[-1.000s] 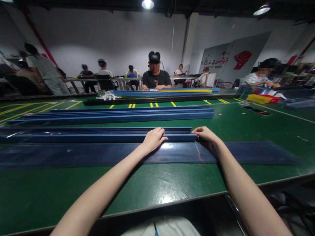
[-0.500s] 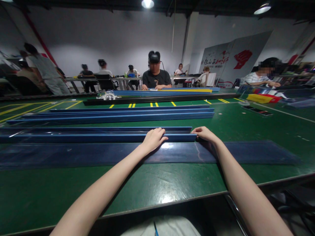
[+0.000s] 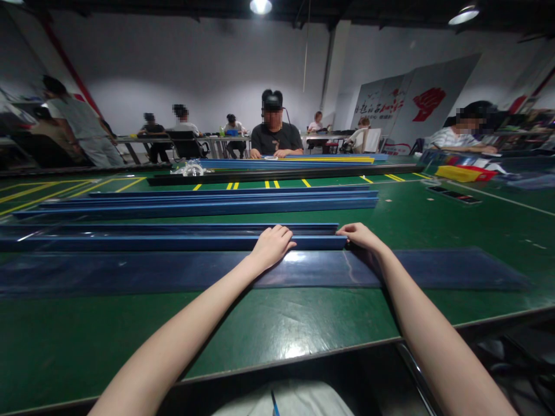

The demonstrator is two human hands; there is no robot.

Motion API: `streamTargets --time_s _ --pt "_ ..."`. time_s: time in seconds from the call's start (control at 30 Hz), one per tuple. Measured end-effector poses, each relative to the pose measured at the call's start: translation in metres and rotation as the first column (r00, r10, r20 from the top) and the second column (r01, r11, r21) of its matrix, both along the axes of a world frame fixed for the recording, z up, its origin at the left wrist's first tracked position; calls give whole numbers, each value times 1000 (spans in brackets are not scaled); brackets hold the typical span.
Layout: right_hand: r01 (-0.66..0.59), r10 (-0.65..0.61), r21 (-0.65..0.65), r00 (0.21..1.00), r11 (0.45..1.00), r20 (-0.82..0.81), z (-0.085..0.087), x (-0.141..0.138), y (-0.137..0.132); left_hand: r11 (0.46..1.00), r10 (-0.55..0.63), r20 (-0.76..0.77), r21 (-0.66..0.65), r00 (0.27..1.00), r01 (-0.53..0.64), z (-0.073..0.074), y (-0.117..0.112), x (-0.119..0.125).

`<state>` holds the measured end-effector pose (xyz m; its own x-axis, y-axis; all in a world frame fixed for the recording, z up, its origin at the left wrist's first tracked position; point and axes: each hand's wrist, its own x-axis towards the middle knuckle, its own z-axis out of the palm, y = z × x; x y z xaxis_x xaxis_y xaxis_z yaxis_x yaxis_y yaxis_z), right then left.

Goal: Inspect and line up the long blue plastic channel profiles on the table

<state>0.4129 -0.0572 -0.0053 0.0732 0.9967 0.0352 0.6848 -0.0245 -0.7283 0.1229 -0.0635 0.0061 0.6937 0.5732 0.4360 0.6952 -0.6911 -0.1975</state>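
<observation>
Rail [image 3: 173,242] under left hand [image 3: 271,245] runs off frame.

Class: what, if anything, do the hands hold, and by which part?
The nearest blue rail, near its right end: the left hand curls over its front wall, the right hand touches the end tip; whether it grips cannot be told.

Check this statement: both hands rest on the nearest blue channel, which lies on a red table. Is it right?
Wrong in one respect: the head view shows the table is green, not red. The left hand and right hand do touch the nearest blue channel lying on it.
</observation>
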Motion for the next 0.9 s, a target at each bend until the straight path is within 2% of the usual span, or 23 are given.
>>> streamTargets --time_s 0.27,0.47,0.9 --pt "44 -45 28 998 999 46 1 -5 -1 1000 0 -21 11 1000 0 -2 1 1" --pt "48 -49 38 998 998 37 3 -7 -3 1000 5 -12 -24 1000 -6 0 -1 1" --pt "42 -45 48 998 998 53 2 -7 -2 1000 23 -26 -14 999 -23 -2 0 2"
